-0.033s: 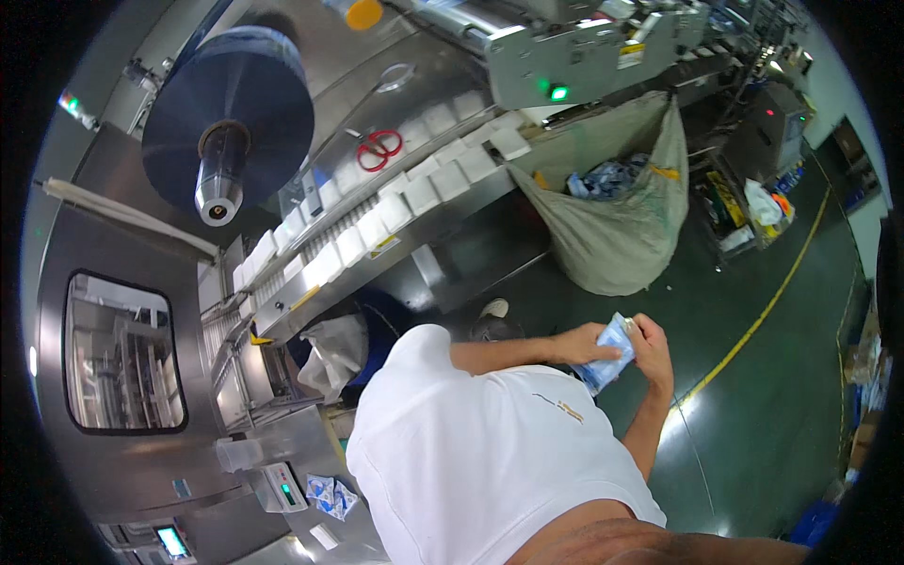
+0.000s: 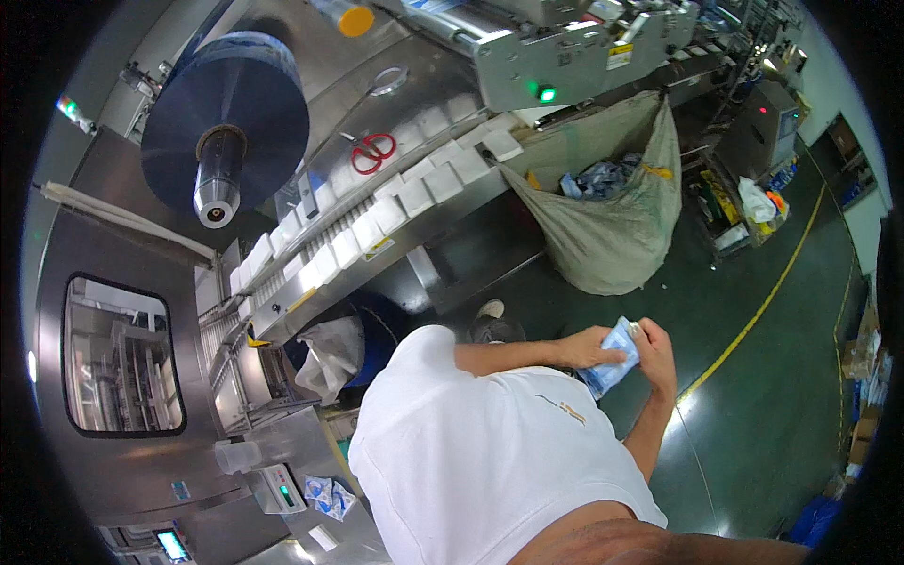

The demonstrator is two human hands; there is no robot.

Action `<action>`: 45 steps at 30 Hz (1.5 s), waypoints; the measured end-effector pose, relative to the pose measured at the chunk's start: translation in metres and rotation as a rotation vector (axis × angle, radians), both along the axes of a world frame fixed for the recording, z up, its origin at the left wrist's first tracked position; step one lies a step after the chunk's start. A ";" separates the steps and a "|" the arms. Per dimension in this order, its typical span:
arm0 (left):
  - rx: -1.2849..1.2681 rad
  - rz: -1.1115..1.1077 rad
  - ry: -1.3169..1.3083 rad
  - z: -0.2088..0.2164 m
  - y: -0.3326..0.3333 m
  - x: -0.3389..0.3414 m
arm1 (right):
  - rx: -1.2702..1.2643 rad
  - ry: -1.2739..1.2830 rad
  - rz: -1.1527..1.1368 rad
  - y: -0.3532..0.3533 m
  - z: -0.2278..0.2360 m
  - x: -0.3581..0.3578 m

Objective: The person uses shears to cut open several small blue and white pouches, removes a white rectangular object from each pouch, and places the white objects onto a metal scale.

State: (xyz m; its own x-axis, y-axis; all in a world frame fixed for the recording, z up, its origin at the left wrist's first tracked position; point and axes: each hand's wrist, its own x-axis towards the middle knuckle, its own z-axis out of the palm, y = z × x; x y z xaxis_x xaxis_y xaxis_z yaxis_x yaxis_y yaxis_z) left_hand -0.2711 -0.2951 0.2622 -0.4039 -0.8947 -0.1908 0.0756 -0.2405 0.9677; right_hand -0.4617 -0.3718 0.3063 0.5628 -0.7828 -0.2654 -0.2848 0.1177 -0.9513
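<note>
Between my hands is a light-blue and white plastic packet (image 2: 612,365), held in front of my body above the dark green floor. My left hand (image 2: 590,347) grips its left side, the thumb lying across the front. At the top right corner of the packet, my right hand (image 2: 653,352) is closed, fingers bent around the edge. A small pale bit shows between its fingertips, too small to make out. The lower end of the packet partly passes behind my white shirt.
A conveyor with white pads (image 2: 381,215) runs along the machine on the left; red scissors (image 2: 373,153) lie above it. A large film roll (image 2: 268,122) juts out. Ahead hangs a cloth sack (image 2: 617,240) with crumpled packets. Blue-white packets (image 2: 330,496) lie beside a scale (image 2: 281,490).
The view has shifted very slightly, so the machine and sack sit a little farther left. Both hands keep their hold on the packet.
</note>
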 end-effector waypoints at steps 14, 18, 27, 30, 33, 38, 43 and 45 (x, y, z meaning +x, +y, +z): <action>-0.237 -0.130 -0.312 0.022 -0.133 -0.139 | 0.048 0.084 -0.249 -0.069 0.014 -0.170; -0.405 -0.221 -0.207 0.009 -0.205 -0.192 | 0.127 0.023 -0.283 -0.113 0.023 -0.221; -0.352 -0.280 -0.082 0.037 -0.401 -0.313 | 0.138 -0.273 -0.578 -0.265 0.026 -0.333; -0.329 -0.356 -0.091 0.052 -0.456 -0.355 | 0.171 -0.384 -0.716 -0.300 0.023 -0.371; -0.292 -0.413 -0.134 0.052 -0.502 -0.395 | 0.246 -0.414 -0.788 -0.337 0.012 -0.409; -0.395 -0.363 -0.074 0.035 -0.577 -0.458 | 0.198 -0.108 -0.577 -0.415 -0.004 -0.496; -0.547 -0.415 -0.104 0.045 -0.672 -0.563 | 0.161 -0.157 -0.476 -0.502 0.000 -0.623; -0.484 -0.326 0.000 0.041 -0.702 -0.616 | 0.140 -0.236 -0.500 -0.541 0.003 -0.676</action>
State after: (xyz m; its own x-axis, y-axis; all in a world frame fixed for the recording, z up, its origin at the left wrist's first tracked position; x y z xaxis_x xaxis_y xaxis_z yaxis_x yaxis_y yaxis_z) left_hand -0.8870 -0.9972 0.3031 -0.6731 -0.7093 0.2093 0.0722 0.2185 0.9732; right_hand -1.1379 -0.9129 0.3093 0.1897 -0.9355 -0.2981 0.0564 0.3135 -0.9479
